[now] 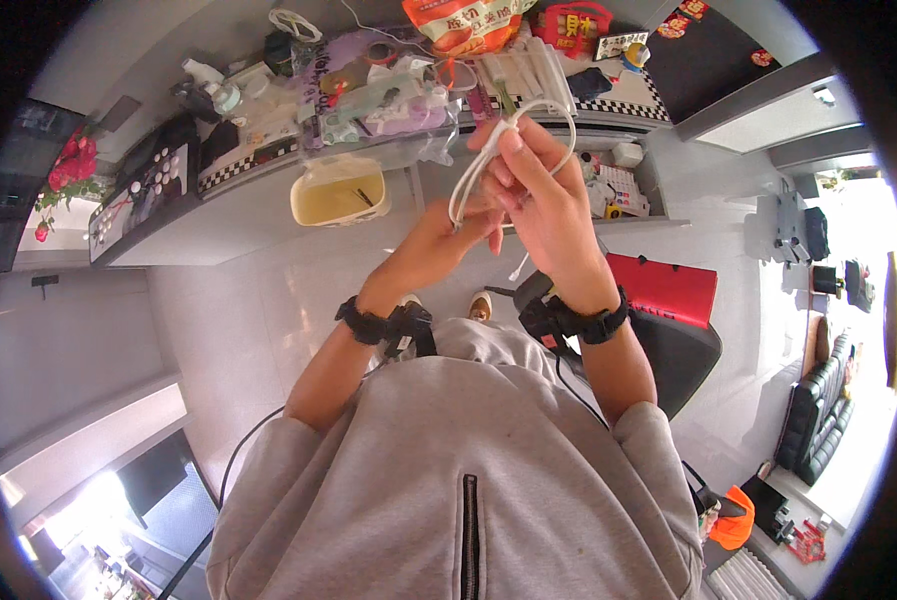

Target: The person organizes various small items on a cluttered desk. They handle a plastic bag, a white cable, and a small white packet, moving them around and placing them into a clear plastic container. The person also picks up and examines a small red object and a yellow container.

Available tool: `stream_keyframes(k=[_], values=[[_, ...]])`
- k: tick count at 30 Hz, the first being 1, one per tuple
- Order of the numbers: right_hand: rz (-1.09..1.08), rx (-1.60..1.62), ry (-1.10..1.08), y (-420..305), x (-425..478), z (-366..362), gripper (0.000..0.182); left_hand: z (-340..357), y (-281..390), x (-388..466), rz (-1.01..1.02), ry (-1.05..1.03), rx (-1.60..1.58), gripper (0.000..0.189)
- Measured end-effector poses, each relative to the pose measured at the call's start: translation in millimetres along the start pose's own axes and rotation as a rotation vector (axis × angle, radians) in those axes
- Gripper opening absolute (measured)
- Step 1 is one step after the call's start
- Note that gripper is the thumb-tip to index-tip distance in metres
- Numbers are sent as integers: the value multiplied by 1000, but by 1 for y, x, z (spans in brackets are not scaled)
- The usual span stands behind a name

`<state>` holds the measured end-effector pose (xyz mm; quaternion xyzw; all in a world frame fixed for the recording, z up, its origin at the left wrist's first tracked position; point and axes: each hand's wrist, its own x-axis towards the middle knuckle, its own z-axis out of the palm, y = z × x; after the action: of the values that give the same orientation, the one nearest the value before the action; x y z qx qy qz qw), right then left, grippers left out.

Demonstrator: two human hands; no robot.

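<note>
A looped white cable (463, 187) is held up in front of me, above the floor and near the cluttered counter. My right hand (542, 180) pinches the top of its loops between thumb and fingers; one loop arches over that hand, and a loose end with a small white plug (514, 275) hangs below it. My left hand (459, 229) grips the lower part of the loops, its fingers partly hidden behind my right hand. Both wrists wear black straps with small devices.
The counter holds plastic bags, bottles and an orange snack bag (467, 26). Below its edge are a cream plastic bin (339, 196) and an open drawer (654, 187) with small items. A red folder (662, 289) lies on a black chair (677, 352) at right.
</note>
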<state>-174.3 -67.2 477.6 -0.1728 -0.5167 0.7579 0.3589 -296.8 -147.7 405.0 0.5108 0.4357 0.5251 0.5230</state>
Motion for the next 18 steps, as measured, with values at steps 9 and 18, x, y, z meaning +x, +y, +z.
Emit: stream_keyframes(k=[9, 18], values=[[-64, 194, 103, -28, 25, -39, 27, -16, -53, -14, -166, -50, 6, 47], [196, -40, 28, 36, 2, -25, 28, -69, -156, -99, -405, 42, 489, 56]])
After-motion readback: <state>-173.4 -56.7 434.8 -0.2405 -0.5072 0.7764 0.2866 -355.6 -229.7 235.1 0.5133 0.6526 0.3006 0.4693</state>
